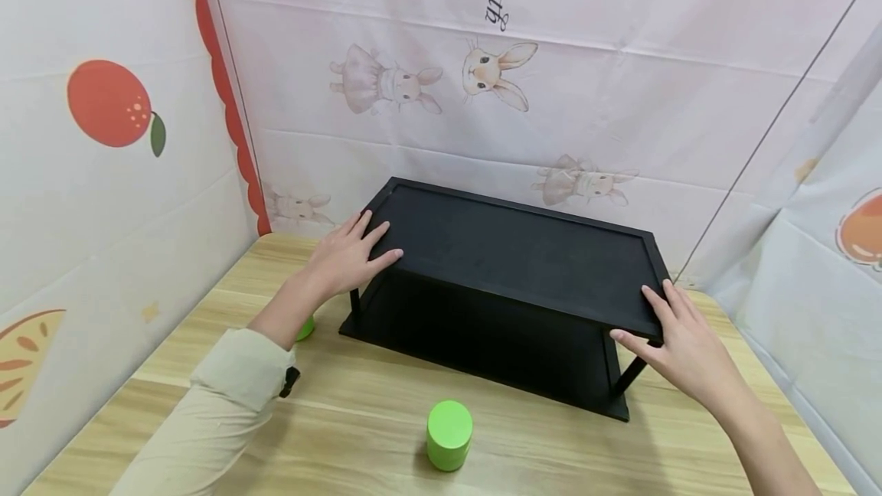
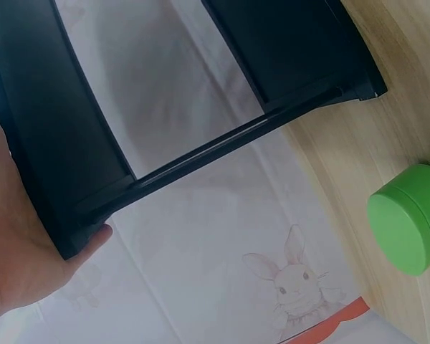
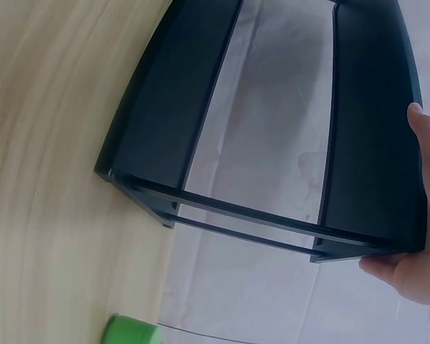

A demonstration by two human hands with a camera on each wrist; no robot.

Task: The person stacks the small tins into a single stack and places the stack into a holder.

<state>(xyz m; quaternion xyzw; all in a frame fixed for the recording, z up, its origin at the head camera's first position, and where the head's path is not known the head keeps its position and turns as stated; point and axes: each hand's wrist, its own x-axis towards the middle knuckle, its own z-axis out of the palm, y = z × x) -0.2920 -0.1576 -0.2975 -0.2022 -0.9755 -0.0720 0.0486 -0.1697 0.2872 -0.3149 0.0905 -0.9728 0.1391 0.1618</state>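
Observation:
A black two-tier shelf [image 1: 510, 251] stands on the wooden table against the back curtain, slightly angled. My left hand [image 1: 347, 255] grips the left end of its upper board, several fingers spread over the top. In the left wrist view a finger [image 2: 93, 247] bends down past that end. At the front right corner my right hand [image 1: 689, 343] holds the same board. Its thumb [image 3: 416, 115] lies on the front edge, and another finger folds over the end. A green cylinder [image 1: 449, 435] stands before the shelf; a second green object [image 1: 306, 327] is mostly hidden by my left forearm.
The wooden table [image 1: 358, 435] runs out in front of the shelf. Printed curtains rise behind it [image 1: 441, 121] and on both sides [image 1: 103, 213]. On the left sleeve's cuff sits a small black strap [image 1: 290, 381].

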